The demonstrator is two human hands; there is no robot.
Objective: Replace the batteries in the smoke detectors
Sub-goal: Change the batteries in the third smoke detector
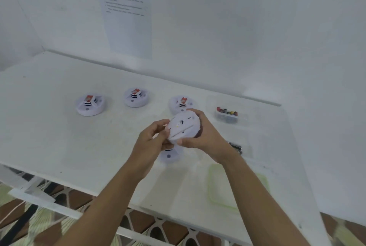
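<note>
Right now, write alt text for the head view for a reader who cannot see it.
A left hand and right hand grip a round white plastic smoke detector above a white table; behind lie three open detectors and a clear battery tub.

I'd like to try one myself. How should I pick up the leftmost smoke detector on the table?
Grip the leftmost smoke detector by its round outer rim, from straight above, fingers on opposite sides. It lies flat on the table, open side up, its battery raised in the middle.
</note>
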